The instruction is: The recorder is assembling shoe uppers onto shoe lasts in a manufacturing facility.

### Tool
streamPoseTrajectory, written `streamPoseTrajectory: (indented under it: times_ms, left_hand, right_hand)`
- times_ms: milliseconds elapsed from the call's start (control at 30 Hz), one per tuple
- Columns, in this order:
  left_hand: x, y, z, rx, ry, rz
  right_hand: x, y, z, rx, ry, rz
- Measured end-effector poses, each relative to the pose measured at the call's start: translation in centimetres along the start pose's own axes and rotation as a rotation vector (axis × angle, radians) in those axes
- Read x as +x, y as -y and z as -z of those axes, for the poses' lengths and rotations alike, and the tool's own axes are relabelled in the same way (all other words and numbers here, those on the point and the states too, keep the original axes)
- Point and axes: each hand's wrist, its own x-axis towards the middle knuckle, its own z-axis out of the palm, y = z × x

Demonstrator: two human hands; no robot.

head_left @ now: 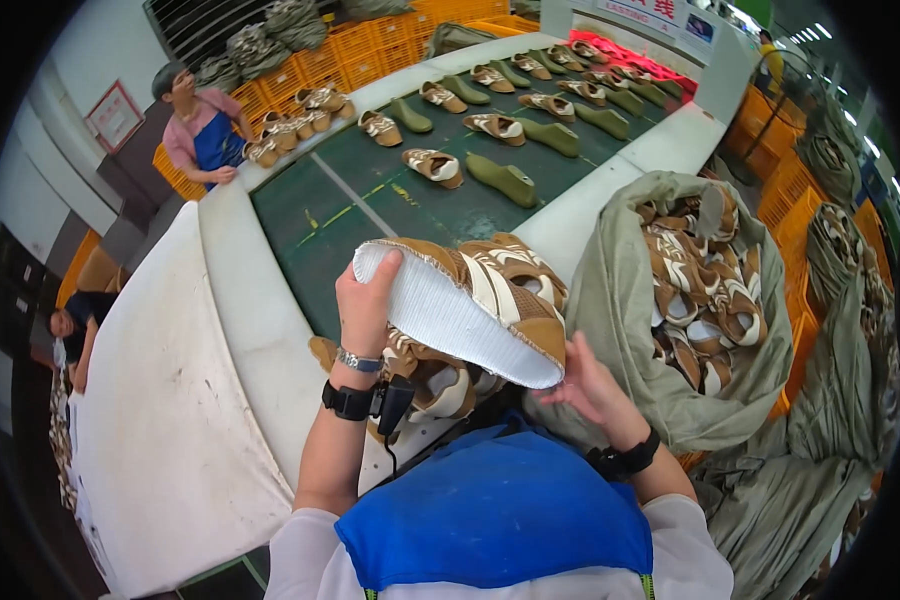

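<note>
My left hand (pixel 366 300) is closed on one end of a brown and white shoe upper (pixel 515 300), thumb over its white ribbed sole side (pixel 460 315). The upper is tilted, so that underside faces me. At its other, lower end is my right hand (pixel 588 388), fingers apart beside the edge; whether they touch it is hard to tell. Close behind the held upper shows another brown upper (pixel 532 262); what supports it is hidden. Below my left hand, more uppers (pixel 445 392) lie heaped at the table edge, partly covered by my wrist and the held piece.
A green conveyor belt (pixel 300 225) carries uppers and green shoe lasts (pixel 500 180) in rows. On my right stands an open grey-green sack (pixel 610 290) full of uppers. Orange crates (pixel 785 270) line the right side. A person in a blue apron (pixel 217 148) stands at the far left.
</note>
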Motion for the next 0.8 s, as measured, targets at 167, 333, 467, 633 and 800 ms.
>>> streamPoseTrajectory:
  times_ms: [167, 333, 467, 633, 800]
  left_hand:
    - [0.4, 1.9, 3.3, -0.046, 0.024, 0.217]
    - [-1.7, 2.7, 7.4, 0.063, 0.030, 0.234]
    - [-4.8, 7.3, 12.0, 0.688, 0.032, 0.032]
    - [-8.3, 11.1, 13.6, 1.030, 0.217, -0.119]
    - [-10.0, 11.2, 13.6, 1.181, 0.196, -0.125]
  right_hand:
    - [1.3, 1.5, -1.7, -0.331, 0.082, 0.322]
    - [2.2, 7.8, -4.4, -1.061, -0.184, 0.666]
    - [4.5, 8.8, -4.0, -1.736, -0.399, 0.869]
    - [6.9, 3.8, 0.1, -2.176, -0.195, 0.611]
    - [5.6, 3.4, -1.7, -2.080, -0.126, 0.732]
